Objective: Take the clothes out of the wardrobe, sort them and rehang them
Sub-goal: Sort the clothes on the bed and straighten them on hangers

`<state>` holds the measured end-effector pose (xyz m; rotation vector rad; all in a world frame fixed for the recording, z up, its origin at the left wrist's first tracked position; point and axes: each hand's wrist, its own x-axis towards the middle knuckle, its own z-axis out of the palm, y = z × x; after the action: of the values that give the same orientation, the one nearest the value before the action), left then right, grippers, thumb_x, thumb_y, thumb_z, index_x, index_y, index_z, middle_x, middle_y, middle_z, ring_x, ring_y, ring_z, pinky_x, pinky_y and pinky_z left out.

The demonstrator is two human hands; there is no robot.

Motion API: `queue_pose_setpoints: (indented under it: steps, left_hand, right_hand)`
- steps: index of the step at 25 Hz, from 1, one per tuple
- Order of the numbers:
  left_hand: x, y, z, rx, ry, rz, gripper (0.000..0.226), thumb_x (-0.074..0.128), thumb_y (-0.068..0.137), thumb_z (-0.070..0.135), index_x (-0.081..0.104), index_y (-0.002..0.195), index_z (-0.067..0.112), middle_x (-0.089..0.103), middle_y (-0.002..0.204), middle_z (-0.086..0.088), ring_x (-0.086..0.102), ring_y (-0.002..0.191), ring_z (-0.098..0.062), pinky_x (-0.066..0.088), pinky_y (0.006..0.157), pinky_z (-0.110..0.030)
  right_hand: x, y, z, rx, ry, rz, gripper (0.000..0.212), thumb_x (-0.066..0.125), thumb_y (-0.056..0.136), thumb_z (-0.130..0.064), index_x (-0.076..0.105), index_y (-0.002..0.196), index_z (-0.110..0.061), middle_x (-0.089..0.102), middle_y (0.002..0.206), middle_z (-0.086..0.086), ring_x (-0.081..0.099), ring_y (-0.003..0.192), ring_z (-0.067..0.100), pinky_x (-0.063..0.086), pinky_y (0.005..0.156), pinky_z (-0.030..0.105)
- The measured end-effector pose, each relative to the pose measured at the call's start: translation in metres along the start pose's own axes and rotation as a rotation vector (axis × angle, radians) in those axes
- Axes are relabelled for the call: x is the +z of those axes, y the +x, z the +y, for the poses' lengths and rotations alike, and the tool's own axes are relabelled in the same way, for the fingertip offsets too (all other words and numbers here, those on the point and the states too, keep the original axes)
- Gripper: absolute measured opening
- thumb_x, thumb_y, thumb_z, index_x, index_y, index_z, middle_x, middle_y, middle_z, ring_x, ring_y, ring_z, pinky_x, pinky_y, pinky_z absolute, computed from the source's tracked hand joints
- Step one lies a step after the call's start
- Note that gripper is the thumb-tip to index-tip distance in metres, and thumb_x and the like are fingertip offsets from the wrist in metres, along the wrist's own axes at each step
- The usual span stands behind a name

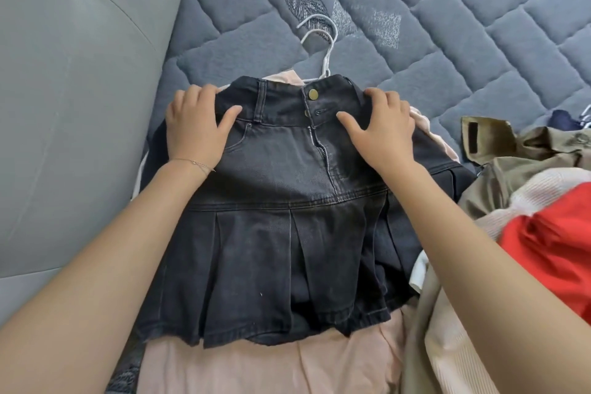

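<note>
A black pleated denim skirt [281, 217] lies flat on a pale pink garment [271, 368] spread over the bed. My left hand [198, 128] grips the skirt's waistband at its left corner, fingers curled over the edge. At the right corner my right hand [380, 128] holds the waistband the same way, thumb on the front. Two white hanger hooks [323, 41] stick out from under the skirt's top edge. The hangers' bodies are hidden under the clothes.
A quilted blue-grey mattress cover [447, 25] fills the back. A grey padded headboard [70, 89] rises at the left. A pile at the right holds an olive jacket [524, 163], a red garment [556, 240] and a cream ribbed knit [454, 361].
</note>
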<state>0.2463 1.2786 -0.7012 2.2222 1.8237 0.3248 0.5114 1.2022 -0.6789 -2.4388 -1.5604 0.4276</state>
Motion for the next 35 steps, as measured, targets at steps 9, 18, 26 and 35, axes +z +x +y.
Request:
queue_pose_setpoints:
  steps: [9, 18, 26, 35]
  left_hand:
    - [-0.041, -0.041, 0.009, -0.048, -0.115, 0.121, 0.031, 0.063, 0.089, 0.043, 0.066, 0.101, 0.014, 0.069, 0.098, -0.008, 0.058, 0.093, -0.033, 0.039, 0.074, -0.038]
    - [-0.159, -0.071, 0.035, -0.147, -0.354, 0.015, 0.029, 0.068, 0.082, 0.051, 0.071, 0.091, 0.024, 0.072, 0.087, 0.001, 0.064, 0.083, -0.023, 0.044, 0.065, -0.031]
    - [-0.327, -0.155, 0.082, -0.093, -0.321, 0.122, 0.026, 0.073, 0.082, 0.043, 0.071, 0.086, 0.017, 0.070, 0.084, -0.001, 0.062, 0.081, -0.025, 0.047, 0.065, -0.034]
    - [-0.479, -0.253, 0.094, -0.040, -0.513, 0.158, 0.027, 0.071, 0.083, 0.045, 0.065, 0.076, 0.019, 0.064, 0.074, 0.003, 0.054, 0.071, -0.013, 0.042, 0.063, -0.025]
  right_hand:
    - [-0.026, -0.011, -0.011, 0.008, 0.185, -0.053, 0.041, 0.051, 0.096, -0.048, 0.050, 0.116, -0.013, 0.063, 0.106, 0.004, 0.058, 0.096, 0.027, 0.041, 0.081, 0.037]
    - [-0.145, -0.054, -0.040, 0.013, 0.422, -0.004, 0.026, 0.059, 0.094, -0.037, 0.047, 0.091, -0.014, 0.049, 0.077, -0.005, 0.048, 0.073, 0.019, 0.036, 0.066, 0.032]
    - [-0.277, -0.159, -0.081, -0.008, 0.655, 0.108, 0.028, 0.069, 0.087, -0.028, 0.046, 0.073, -0.020, 0.048, 0.065, -0.010, 0.045, 0.062, 0.001, 0.036, 0.066, 0.021]
    - [-0.424, -0.295, -0.151, -0.066, 0.668, 0.262, 0.018, 0.069, 0.086, -0.036, 0.057, 0.082, -0.024, 0.058, 0.077, -0.015, 0.051, 0.074, -0.007, 0.038, 0.069, 0.013]
